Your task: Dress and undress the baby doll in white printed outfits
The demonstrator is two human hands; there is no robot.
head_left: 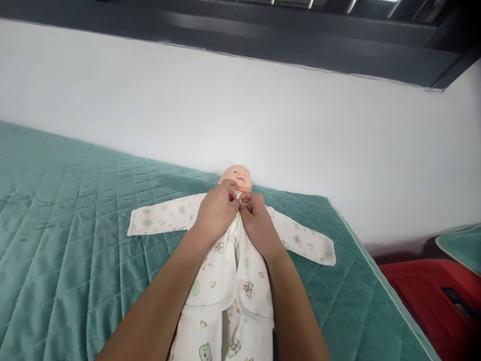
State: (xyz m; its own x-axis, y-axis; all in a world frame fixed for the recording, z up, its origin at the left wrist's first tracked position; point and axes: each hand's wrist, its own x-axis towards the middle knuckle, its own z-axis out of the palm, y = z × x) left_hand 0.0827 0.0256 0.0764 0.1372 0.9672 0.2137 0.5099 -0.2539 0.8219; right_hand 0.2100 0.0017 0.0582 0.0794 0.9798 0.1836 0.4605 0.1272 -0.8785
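A baby doll (pixel 236 173) lies on its back, head toward the wall. It wears a white baby jacket (pixel 216 281) printed with small green bears, its sleeves spread out to both sides. Matching trousers (pixel 197 333) cover the legs. At the collar, just under the doll's chin, my left hand (pixel 217 208) pinches one front edge of the jacket. Close beside it, my right hand (pixel 257 215) pinches the other edge, fingertips nearly touching the left ones. Below my hands the jacket front hangs apart in a narrow gap. My fingers hide any fastener at the neck.
A green quilted cover (pixel 93 215) spreads under the doll, its piped edge running down on the right. Behind the head rises a white wall (pixel 210 110) with a dark window frame (pixel 240 35) above. A red plastic object (pixel 424 296) stands beyond the right edge.
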